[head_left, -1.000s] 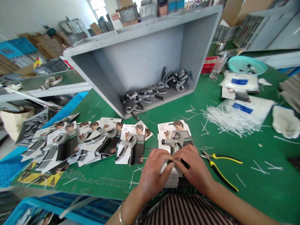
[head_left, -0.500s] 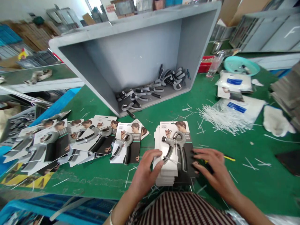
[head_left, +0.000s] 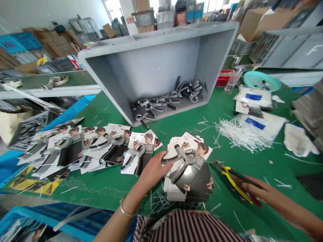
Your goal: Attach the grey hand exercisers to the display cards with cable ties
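My left hand (head_left: 155, 168) pinches the left handle of a grey and black hand grip strengthener (head_left: 185, 158) on a printed card. This carded piece is turned askew on top of a stack of cards (head_left: 176, 195) in front of me. To the right of the stack, my right hand (head_left: 251, 190) is closed around cutting pliers (head_left: 230, 174) with yellow and black handles. Their handles are spread and the metal jaws point toward the stack. Another carded hand grip (head_left: 138, 154) lies left of my left hand, beside an overlapping row of carded grips (head_left: 111, 144).
A grey crate (head_left: 158, 64) tipped on its side holds loose hand grips (head_left: 161, 101). White cable ties (head_left: 242, 134) lie heaped at right near plastic bags (head_left: 262, 122), a glove (head_left: 297, 139) and a turquoise dish (head_left: 262, 80). Cut tie pieces litter the green table (head_left: 106, 188).
The top card with its hand grip has turned clockwise on the stack under my left hand. My right hand has left the stack and picked up the pliers, moving right.
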`<state>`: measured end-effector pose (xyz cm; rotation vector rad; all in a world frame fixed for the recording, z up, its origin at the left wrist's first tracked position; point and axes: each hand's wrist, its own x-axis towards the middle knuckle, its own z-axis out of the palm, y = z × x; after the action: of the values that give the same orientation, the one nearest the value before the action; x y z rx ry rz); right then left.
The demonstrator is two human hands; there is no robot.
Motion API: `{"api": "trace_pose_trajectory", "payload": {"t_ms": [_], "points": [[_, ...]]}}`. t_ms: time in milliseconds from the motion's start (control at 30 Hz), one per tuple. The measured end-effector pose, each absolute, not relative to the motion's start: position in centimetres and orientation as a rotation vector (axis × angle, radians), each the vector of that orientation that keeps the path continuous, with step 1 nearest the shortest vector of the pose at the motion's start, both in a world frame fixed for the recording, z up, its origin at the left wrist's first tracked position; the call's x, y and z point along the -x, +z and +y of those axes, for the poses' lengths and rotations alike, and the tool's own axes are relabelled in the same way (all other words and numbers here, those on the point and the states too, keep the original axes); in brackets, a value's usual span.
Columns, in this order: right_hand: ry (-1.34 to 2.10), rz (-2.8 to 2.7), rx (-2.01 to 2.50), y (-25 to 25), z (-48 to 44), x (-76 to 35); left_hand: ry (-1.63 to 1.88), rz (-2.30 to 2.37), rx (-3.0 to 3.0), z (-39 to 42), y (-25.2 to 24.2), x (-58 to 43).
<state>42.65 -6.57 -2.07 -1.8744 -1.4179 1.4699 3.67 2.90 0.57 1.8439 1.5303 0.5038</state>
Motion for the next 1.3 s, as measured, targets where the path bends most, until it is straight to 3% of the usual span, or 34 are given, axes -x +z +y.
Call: {"api": "trace_pose_trajectory", "payload": {"t_ms": [100, 333, 733, 1300], "points": [[1.844, -0.879, 1.585, -1.0, -7.6, -40.6, 0.516, 1.509, -1.764, 3.2, 1.7, -2.2], [2.034, -0.487, 1.004, -1.8, -8.9, -34.7, 0.473, 0.94, -1.038, 2.4, 3.1, -4.1], [2.436, -1.226, 1.053, 3.3, -6.0, -35.6, 0.767, 1.074, -1.386, 1.6, 3.3, -5.4], [2.555, -1.126, 0.959, 3.0, -4.0, -34.7, 0.716, 0.973, -1.197, 1.7, 2.6, -4.7]]}}
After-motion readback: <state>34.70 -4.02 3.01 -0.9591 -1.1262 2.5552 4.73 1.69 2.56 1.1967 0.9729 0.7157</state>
